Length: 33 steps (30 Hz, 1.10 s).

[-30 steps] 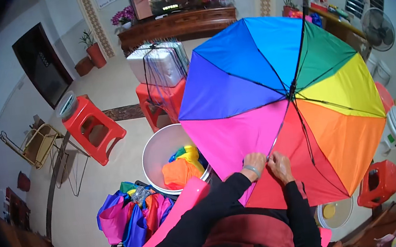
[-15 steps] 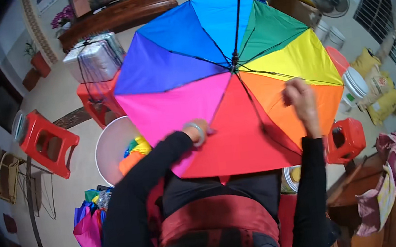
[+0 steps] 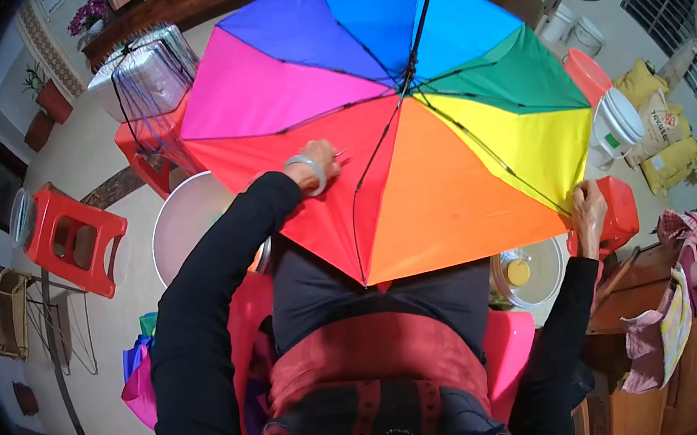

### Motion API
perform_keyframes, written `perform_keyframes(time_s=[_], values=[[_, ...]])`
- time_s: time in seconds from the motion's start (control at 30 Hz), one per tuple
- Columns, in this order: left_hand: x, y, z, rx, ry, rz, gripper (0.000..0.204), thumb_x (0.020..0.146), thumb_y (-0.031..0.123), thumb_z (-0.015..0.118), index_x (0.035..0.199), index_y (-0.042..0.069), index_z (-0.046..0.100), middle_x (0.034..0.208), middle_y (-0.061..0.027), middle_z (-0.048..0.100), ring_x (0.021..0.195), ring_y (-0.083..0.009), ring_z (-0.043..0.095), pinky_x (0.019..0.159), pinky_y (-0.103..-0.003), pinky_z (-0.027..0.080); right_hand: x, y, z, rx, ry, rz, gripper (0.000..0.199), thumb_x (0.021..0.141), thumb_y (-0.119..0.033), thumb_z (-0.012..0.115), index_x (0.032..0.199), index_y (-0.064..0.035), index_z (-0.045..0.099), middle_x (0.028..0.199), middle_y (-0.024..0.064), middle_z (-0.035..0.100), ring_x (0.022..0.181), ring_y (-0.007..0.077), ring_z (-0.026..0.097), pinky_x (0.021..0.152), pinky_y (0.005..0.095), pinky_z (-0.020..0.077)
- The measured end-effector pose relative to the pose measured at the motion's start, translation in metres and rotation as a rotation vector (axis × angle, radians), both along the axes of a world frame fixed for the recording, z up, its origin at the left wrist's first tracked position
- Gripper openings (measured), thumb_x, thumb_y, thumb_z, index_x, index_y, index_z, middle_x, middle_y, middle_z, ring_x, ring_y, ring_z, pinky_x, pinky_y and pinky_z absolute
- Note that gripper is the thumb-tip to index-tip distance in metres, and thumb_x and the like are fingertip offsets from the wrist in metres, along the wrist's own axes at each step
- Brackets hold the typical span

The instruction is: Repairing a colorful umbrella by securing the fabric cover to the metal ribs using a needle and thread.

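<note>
An open rainbow umbrella point(image 3: 406, 116) lies upside down over my lap, its black ribs and shaft on view. My left hand point(image 3: 318, 159), with a pale bangle on the wrist, presses on the red panel and pinches a small thin thing I cannot make out. At the far right my right hand point(image 3: 588, 207) grips the rim of the umbrella where the orange and yellow panels meet. Both arms are in black sleeves.
A large white basin point(image 3: 186, 227) stands left of my knees, beside red plastic stools point(image 3: 72, 240). A small bowl with something yellow point(image 3: 528, 270) sits under the umbrella's edge. White buckets point(image 3: 617, 122), yellow sacks and a fan are at the right; folded colourful umbrellas point(image 3: 139, 379) lie lower left.
The umbrella has turned clockwise and shifted left. My hands have spread apart: the right one slid out to the far right rim, the left one stayed on the red panel.
</note>
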<state>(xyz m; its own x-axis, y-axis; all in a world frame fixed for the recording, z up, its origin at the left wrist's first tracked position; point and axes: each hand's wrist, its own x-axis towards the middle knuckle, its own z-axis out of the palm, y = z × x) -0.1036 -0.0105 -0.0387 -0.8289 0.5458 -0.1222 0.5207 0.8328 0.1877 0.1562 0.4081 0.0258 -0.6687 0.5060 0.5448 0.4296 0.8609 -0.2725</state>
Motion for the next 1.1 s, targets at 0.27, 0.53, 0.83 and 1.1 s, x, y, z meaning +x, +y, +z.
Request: perform_keyframes(time_s=[0.27,0.53,0.83,1.1], values=[[0.054,0.066,-0.022,0.234,-0.142,0.148,0.036,0.067,0.032,0.063,0.067,-0.004,0.061,0.072,-0.0231,0.060,0.070,-0.0340,0.061,0.060,-0.041,0.049,-0.019,-0.036,-0.013,-0.098,0.030,0.175,0.010,0.081,-0.011,0.050,0.079,-0.0012,0.051,0.068,0.0221,0.055,0.062,0.0377,0.055,0.054,0.0407,0.0416],[0.082,0.067,-0.042,0.200,0.005,0.184,0.023,0.071,0.020,0.058,0.076,-0.002,0.062,0.074,-0.0228,0.060,0.070,-0.0358,0.061,0.061,-0.043,0.050,-0.010,-0.043,-0.027,-0.065,-0.067,0.166,0.008,0.079,-0.009,0.052,0.082,-0.0020,0.053,0.070,0.0206,0.056,0.064,0.0367,0.055,0.055,0.0403,0.0422],[0.102,0.061,-0.058,0.224,0.170,0.183,0.012,0.074,0.011,0.052,0.074,0.000,0.056,0.071,-0.0224,0.059,0.068,-0.0377,0.060,0.058,-0.044,0.049,0.003,-0.052,0.034,0.210,0.199,0.125,0.006,0.079,-0.007,0.054,0.084,-0.0031,0.055,0.076,0.0133,0.057,0.069,0.0262,0.055,0.061,0.0345,0.0434],[0.093,0.058,-0.066,0.293,0.130,0.276,0.014,0.072,0.012,0.055,0.075,-0.002,0.054,0.071,-0.0244,0.059,0.069,-0.0399,0.059,0.059,-0.047,0.048,-0.073,-0.158,0.001,-0.468,-0.114,0.619,0.011,0.081,-0.010,0.050,0.079,-0.0004,0.048,0.064,0.0168,0.052,0.060,0.0274,0.056,0.052,0.0361,0.0404]])
